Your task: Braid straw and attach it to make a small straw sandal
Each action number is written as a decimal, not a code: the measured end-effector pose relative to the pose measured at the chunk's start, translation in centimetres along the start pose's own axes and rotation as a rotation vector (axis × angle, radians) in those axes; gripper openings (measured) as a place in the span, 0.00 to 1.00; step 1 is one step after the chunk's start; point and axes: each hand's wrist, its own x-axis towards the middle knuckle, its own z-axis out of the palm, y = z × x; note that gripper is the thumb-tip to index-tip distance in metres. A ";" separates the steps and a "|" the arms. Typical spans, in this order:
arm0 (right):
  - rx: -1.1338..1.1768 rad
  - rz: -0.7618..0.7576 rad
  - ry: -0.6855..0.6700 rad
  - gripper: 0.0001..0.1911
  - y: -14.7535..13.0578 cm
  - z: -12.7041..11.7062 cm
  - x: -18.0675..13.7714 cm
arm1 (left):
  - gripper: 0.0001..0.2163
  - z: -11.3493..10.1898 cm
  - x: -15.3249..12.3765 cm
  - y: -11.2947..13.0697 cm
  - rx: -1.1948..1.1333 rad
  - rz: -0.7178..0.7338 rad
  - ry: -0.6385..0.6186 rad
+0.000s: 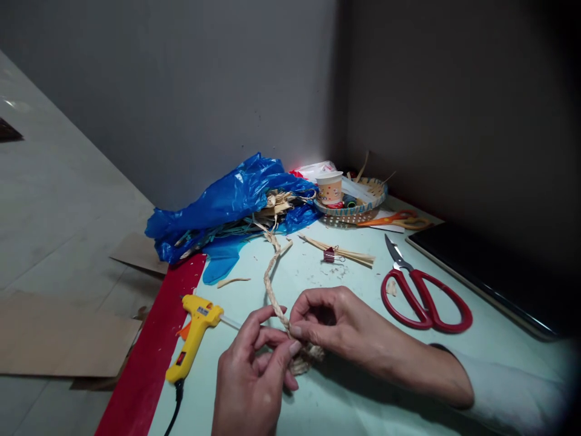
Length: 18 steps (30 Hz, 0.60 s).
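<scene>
A pale braided straw cord (271, 284) runs from the back of the table down to my hands, where it meets a small coiled or bunched part (305, 361) partly hidden by my fingers. My left hand (258, 363) grips the lower end between thumb and fingers. Thumb and forefinger of my right hand (327, 320) pinch the cord just above that spot. Left of my hands lies a yellow glue gun (195, 336) with a clear glue stick (230, 321) in its back. Red-handled scissors (422, 297) rest to the right, blades slightly apart.
Behind lies a blue plastic bag (236, 194) with dry fibre spilling out. A woven basket (379, 194) holds a paper cup (329, 188); orange scissors (399, 220) lie beside it. A binder clip (330, 255) grips straw strips. At right is a dark flat device (481, 272); walls close the back.
</scene>
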 end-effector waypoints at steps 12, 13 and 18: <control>-0.009 -0.005 -0.140 0.05 0.1 -0.2 0.5 | 0.18 0.4 -0.3 -0.9 0.277 0.171 0.092; -0.035 -0.008 -0.135 0.05 0.1 -0.1 0.5 | 0.19 0.4 -0.3 -0.9 0.270 0.177 0.093; -0.170 -0.060 -0.089 0.04 0.3 0.0 0.2 | 0.30 0.9 -0.4 0.0 -0.004 0.018 0.012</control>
